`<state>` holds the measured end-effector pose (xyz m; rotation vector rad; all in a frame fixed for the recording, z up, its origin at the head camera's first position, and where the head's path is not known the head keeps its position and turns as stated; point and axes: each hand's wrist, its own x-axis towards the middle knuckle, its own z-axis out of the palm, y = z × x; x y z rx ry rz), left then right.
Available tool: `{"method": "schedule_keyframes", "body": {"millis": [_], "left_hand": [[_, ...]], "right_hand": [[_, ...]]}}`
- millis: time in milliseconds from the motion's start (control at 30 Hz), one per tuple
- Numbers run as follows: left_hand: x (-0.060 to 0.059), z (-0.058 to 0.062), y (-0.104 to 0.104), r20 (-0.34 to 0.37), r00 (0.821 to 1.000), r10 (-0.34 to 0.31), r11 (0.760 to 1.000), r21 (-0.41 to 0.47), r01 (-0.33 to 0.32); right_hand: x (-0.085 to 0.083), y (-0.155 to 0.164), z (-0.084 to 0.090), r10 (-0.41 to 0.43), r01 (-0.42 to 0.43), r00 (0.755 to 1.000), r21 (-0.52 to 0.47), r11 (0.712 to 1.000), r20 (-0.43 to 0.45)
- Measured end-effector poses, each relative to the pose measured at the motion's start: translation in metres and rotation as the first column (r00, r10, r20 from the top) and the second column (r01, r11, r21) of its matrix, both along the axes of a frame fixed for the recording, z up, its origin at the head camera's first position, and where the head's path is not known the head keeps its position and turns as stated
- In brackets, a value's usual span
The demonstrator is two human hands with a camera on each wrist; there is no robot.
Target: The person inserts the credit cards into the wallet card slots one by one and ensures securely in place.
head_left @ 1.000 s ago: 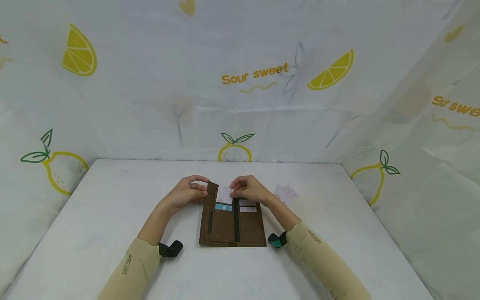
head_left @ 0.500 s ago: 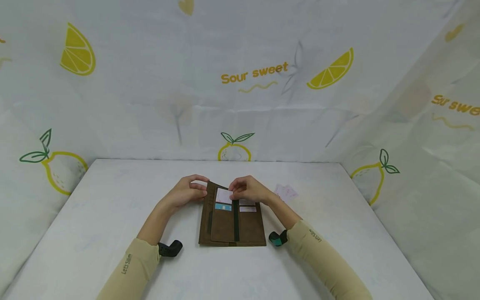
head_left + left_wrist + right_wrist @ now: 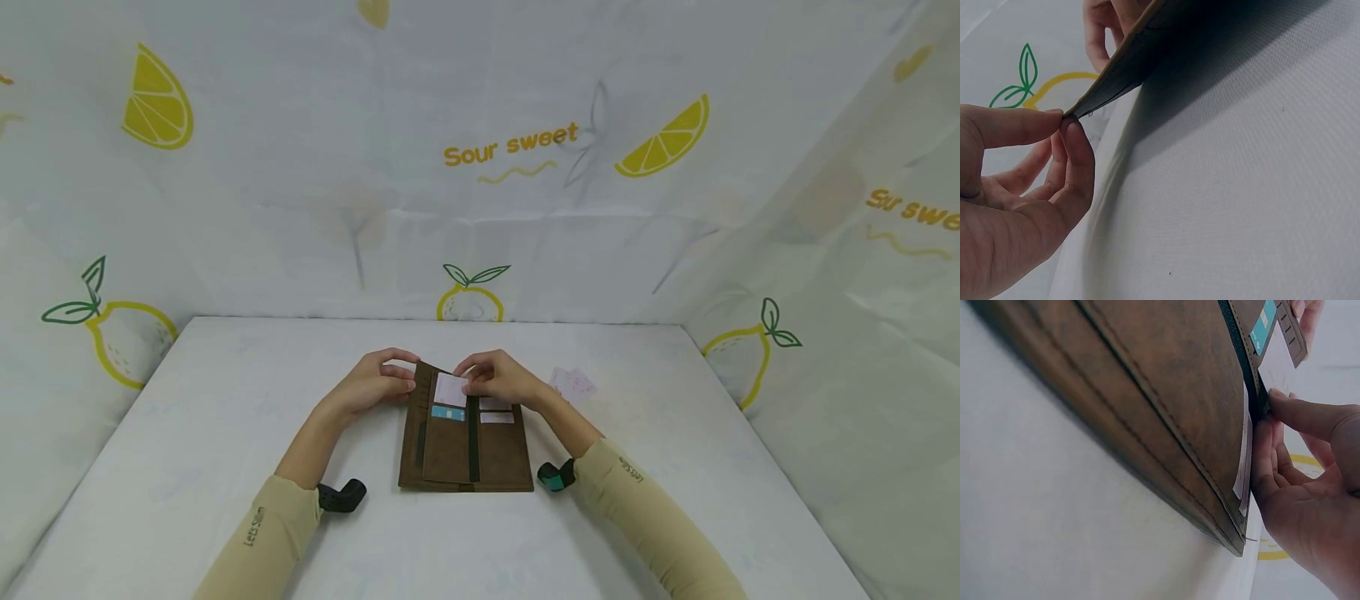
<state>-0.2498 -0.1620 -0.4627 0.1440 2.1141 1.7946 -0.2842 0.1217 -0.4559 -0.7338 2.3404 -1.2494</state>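
A brown long wallet [image 3: 504,454] lies unfolded on the table, its left part raised. My left hand [image 3: 367,385] pinches its upper left corner between thumb and fingers, as the left wrist view shows closely. My right hand [image 3: 501,379] is at the top middle. In the right wrist view its thumb lies on the corner of a pale pinkish card [image 3: 1279,362], with fingers behind the wallet's inner flap [image 3: 448,450]. That card stands partly out of the flap's upper slot, above a blue card [image 3: 447,413]. Pale cards [image 3: 497,417] sit in the right-hand slots.
Several loose pale pink paper pieces [image 3: 572,384] lie on the white table [image 3: 637,400] behind the right forearm. Dark wrist devices [image 3: 342,496] sit at both cuffs. A white lemon-print sheet [image 3: 300,167] hangs behind and beside the table.
The pale card sits lower in its slot than one second ago, uncovering the upper edge of the wallet's rear panel. Both hands have stayed almost in place.
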Motion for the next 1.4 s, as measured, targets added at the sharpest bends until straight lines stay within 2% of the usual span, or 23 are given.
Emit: {"method": "schedule_keyframes", "body": {"millis": [267, 733, 1167, 1400], "left_hand": [[-0.0004, 0.0001, 0.0008, -0.006, 1.000, -0.005, 1.000, -0.002, 0.005], [-0.0003, -0.0010, -0.0006, -0.004, 1.000, -0.004, 1.000, -0.002, 0.004], [0.0019, 0.0003, -0.0020, -0.008, 1.000, -0.023, 1.000, 0.006, 0.023], [0.0006, -0.0005, -0.0005, 0.012, 1.000, -0.006, 1.000, 0.010, 0.005]], "right_hand": [[-0.0003, 0.0018, -0.0021, 0.094, -0.094, 0.995, 0.002, 0.996, -0.030], [0.0013, 0.0023, -0.0051, 0.049, -0.049, 0.999, -0.005, 0.999, 0.013], [0.0024, -0.0001, -0.0033, 0.103, -0.104, 0.994, 0.003, 0.995, 0.017], [0.0018, -0.0010, -0.0049, 0.113, -0.113, 0.993, 0.009, 0.994, 0.012]]}}
